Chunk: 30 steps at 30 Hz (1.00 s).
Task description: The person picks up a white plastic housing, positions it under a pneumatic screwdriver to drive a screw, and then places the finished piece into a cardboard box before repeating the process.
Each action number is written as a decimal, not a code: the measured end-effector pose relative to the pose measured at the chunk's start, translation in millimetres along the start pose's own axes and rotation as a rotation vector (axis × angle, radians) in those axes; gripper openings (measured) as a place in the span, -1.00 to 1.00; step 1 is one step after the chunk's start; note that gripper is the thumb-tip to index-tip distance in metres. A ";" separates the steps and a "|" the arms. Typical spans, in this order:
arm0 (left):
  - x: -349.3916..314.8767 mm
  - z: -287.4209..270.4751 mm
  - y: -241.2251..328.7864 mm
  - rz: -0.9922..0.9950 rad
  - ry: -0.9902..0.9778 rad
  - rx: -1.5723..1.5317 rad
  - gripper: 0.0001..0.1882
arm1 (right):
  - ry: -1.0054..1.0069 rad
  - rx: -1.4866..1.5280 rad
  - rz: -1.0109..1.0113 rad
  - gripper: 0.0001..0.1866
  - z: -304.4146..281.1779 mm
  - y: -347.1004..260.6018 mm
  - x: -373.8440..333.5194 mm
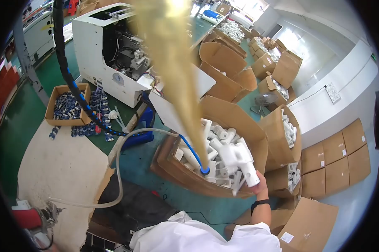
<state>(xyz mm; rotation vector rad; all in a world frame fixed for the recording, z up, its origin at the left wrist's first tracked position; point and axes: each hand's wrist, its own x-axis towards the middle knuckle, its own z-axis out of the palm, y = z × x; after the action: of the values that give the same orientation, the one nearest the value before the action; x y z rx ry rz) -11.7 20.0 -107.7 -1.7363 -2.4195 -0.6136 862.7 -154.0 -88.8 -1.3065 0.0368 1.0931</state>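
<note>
My right hand [261, 185], with a dark band on its wrist, is at the near right rim of a large cardboard box [164, 166]. Its fingers close around the end of a white plastic housing [250, 173], a tube-like piece partly blurred above the heap. Under it lie many loose white plastic parts [216, 143], jumbled in the box. At the lower left, a sliver of skin [51, 248] that may be my left hand shows below a red and metal device [30, 218]; its fingers are hidden.
A blurred brass-coloured rod [168, 63] hangs close in front, with a blue-collared tip. A clear hose [120, 176] curves above the beige tabletop [63, 164]. A white machine [88, 54] and a small box of blue parts [67, 122] stand left; cardboard boxes [282, 134] line the right.
</note>
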 end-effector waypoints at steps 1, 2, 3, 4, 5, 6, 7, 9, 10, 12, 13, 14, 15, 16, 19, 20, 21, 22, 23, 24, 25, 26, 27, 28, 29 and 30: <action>-0.9 7.6 5.6 0.017 -0.026 -0.037 -0.28 | -0.032 -0.045 0.054 -0.46 1.8 -0.9 -1.7; -3.3 13.9 11.3 0.028 -0.048 -0.069 -0.26 | -0.072 -0.092 0.112 -0.44 4.1 -1.0 1.0; -8.1 18.5 17.1 0.033 -0.067 -0.100 -0.24 | -0.122 -0.265 0.256 -0.42 2.0 -3.4 8.6; -14.0 21.4 22.5 0.032 -0.080 -0.126 -0.22 | -0.146 -0.280 0.266 -0.42 2.3 -6.1 17.3; -22.5 19.1 26.3 0.019 -0.087 -0.137 -0.20 | -0.315 -0.445 0.322 -0.42 18.1 -8.2 25.7; -27.1 16.6 28.8 0.006 -0.086 -0.148 -0.17 | -0.492 -0.607 0.369 -0.42 41.3 -9.8 31.3; -32.4 12.1 30.1 -0.014 -0.082 -0.155 -0.14 | -0.547 -0.626 0.389 -0.42 68.3 -8.9 36.2; -43.4 -19.4 95.1 -0.146 -0.268 -0.210 -0.09 | -0.939 -0.888 0.265 -0.47 154.5 -7.0 26.6; -30.3 -42.5 146.1 -0.240 -0.459 -0.273 -0.07 | -1.071 -0.942 0.359 -0.51 197.5 -6.9 14.3; -9.5 -57.2 184.3 0.074 -0.394 -0.229 -0.10 | -1.424 -1.058 0.357 -0.48 276.2 -7.7 -14.0; 1.7 -58.0 198.9 0.196 -0.333 -0.142 -0.06 | -1.608 -1.159 0.295 -0.44 314.6 -1.9 -29.0; 15.9 -58.1 213.4 0.322 -0.282 -0.042 -0.01 | -1.733 -1.134 0.234 -0.44 354.1 3.7 -47.0; 31.9 -57.8 220.7 0.407 -0.303 -0.019 -0.02 | -1.858 -1.107 0.174 -0.44 390.8 12.2 -66.1; 44.5 -52.1 220.2 0.492 -0.325 0.003 -0.03 | -1.916 -1.117 0.185 -0.44 416.6 24.5 -79.4; 62.4 -16.9 192.9 0.444 -0.301 0.096 -0.11 | -1.946 -1.130 -0.314 -0.44 477.0 62.4 -121.9; 70.5 -11.7 193.1 0.476 -0.358 0.073 -0.15 | -1.849 -1.168 -0.447 -0.45 489.4 72.2 -137.6; 76.3 -8.0 195.2 0.513 -0.416 0.053 -0.18 | -1.730 -1.077 -0.602 -0.47 500.8 85.6 -152.6; 77.1 -5.3 193.2 0.483 -0.400 0.071 -0.18 | -1.690 -0.934 -0.823 -0.48 519.5 105.3 -159.1; 77.9 -2.8 196.2 0.494 -0.384 0.095 -0.21 | -1.632 -0.809 -0.819 -0.40 533.8 118.9 -170.4; 79.8 1.4 197.8 0.502 -0.365 0.125 -0.23 | -1.550 -0.687 -0.908 -0.36 553.5 136.3 -177.0; 80.9 15.4 196.3 0.478 -0.338 0.144 -0.23 | -1.468 -0.558 -0.987 -0.31 577.7 155.3 -182.6; 76.8 29.0 192.2 0.427 -0.258 0.122 -0.23 | -1.332 -0.491 -1.107 -0.28 600.5 171.2 -197.8; 73.9 34.7 189.3 0.382 -0.184 0.097 -0.24 | -1.182 -0.424 -1.210 -0.24 624.3 186.0 -210.5; 71.9 34.0 191.4 0.373 -0.160 0.109 -0.24 | -1.199 -0.400 -1.221 -0.24 647.1 199.9 -214.8; 69.9 31.4 196.4 0.413 -0.154 0.120 -0.25 | -1.084 -0.359 -1.225 -0.29 667.3 210.5 -217.1; 67.9 26.8 197.8 0.445 -0.150 0.136 -0.25 | -0.978 -0.316 -1.217 -0.34 682.8 220.0 -217.4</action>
<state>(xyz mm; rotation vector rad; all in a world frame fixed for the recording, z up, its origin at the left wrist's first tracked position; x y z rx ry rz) 152.2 143.4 -59.2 -2.2228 -1.9907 -0.2655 236.9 212.5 101.0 -0.6675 -1.5026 0.5303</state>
